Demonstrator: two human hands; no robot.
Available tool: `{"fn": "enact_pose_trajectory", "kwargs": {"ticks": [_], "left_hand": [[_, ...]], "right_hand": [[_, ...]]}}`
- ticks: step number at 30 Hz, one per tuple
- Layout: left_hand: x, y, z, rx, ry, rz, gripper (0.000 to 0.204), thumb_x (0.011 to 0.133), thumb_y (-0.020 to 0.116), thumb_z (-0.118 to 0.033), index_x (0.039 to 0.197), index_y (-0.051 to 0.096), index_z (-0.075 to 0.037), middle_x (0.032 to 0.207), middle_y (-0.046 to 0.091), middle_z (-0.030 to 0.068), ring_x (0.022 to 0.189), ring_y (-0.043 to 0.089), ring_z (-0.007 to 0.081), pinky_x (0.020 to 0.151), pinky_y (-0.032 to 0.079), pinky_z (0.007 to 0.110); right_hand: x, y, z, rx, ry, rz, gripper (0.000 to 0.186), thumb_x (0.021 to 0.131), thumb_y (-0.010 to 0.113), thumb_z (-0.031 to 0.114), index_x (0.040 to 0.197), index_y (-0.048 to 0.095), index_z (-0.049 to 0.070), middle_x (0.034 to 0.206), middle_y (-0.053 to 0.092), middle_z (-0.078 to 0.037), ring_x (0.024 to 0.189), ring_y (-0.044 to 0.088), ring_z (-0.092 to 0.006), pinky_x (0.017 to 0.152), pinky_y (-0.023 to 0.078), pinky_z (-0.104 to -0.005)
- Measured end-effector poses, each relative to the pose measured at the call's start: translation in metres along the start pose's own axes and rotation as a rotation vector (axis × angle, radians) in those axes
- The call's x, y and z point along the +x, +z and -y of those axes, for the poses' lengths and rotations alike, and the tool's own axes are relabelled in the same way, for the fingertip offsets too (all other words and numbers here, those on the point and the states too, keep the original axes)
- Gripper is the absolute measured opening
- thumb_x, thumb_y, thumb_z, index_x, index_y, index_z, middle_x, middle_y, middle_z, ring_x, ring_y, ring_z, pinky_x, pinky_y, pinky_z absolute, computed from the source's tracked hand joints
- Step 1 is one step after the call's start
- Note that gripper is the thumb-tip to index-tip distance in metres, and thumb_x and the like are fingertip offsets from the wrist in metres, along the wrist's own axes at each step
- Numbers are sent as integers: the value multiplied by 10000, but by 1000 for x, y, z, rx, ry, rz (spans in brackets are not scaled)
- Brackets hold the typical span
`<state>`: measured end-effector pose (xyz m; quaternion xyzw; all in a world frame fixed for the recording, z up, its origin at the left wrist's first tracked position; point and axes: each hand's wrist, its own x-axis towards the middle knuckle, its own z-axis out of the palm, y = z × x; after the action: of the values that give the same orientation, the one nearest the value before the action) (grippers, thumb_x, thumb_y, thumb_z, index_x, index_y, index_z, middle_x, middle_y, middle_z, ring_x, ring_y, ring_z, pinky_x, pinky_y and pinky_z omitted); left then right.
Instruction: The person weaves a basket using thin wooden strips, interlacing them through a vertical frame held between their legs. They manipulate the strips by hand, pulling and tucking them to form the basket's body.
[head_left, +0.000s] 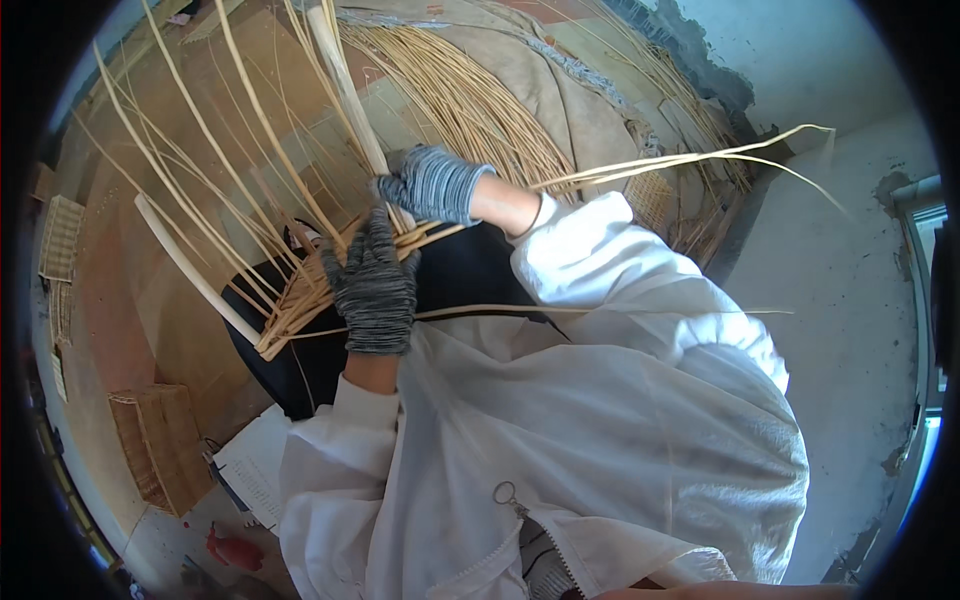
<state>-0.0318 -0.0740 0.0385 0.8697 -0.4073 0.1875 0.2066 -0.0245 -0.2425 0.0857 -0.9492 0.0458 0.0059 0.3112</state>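
Observation:
A partly woven wicker basket (300, 300) rests across my dark-clad lap, its thin upright stakes (215, 130) fanning away from me. Thicker pale posts stand at its ends, one left post (190, 265) and one right post (350, 95). My left hand (375, 285), in a grey striped knit glove, is closed over the woven edge. Gloved alike, my right hand (435, 185) is closed at the foot of the right post on long wicker rods (690, 158), which trail out to the right past my wrist. The fingertips of the right hand are partly hidden.
A large bundle of wicker rods (470, 100) lies on the floor ahead, beside a brown cloth (520, 65). At the lower left are a finished rectangular basket (160, 445), a sheet of paper (250, 470) and a red object (235, 550). A bare wall (830, 270) rises on the right.

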Motion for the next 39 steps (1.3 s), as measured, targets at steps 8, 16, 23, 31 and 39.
{"fn": "enact_pose_trajectory", "kwargs": {"ticks": [8, 16, 23, 31, 39], "left_hand": [[-6, 22, 17, -208, 76, 9, 634, 748, 675, -297, 1286, 428, -72, 847, 632, 146, 710, 610, 309, 671, 487, 400], [40, -6, -22, -421, -553, 480, 464, 852, 504, -396, 1180, 507, -67, 853, 635, 180, 838, 607, 347, 767, 460, 427], [0, -59, 5, -551, -481, 140, 252, 846, 544, -356, 933, 655, -148, 764, 619, 95, 686, 590, 275, 652, 456, 389], [-71, -116, 45, -1151, -290, -104, 232, 800, 651, -258, 784, 623, -28, 613, 602, 57, 565, 600, 181, 550, 480, 275], [-93, -32, 122, -1997, -755, 34, 258, 874, 576, -240, 889, 606, 16, 713, 627, 106, 630, 625, 177, 605, 526, 287]], "right_hand": [[-10, 12, -7, 13, 41, -50, 393, 858, 546, 354, 808, 609, -31, 649, 583, -192, 643, 597, -327, 632, 475, -382], [-25, 18, -15, 35, -200, -285, 236, 875, 511, 242, 953, 598, 37, 871, 562, -223, 824, 550, -383, 726, 448, -425], [-121, 10, 46, -668, -467, -207, 354, 822, 498, 152, 1120, 530, -35, 1121, 545, -200, 1033, 527, -344, 864, 422, -430], [-60, 67, -21, -180, -671, -544, 336, 567, 763, 252, 796, 584, 85, 785, 589, -101, 808, 565, -311, 714, 461, -395], [-60, 91, 13, -523, -403, -130, 282, 611, 731, 161, 833, 590, 60, 787, 571, -131, 787, 563, -303, 708, 458, -406]]}}
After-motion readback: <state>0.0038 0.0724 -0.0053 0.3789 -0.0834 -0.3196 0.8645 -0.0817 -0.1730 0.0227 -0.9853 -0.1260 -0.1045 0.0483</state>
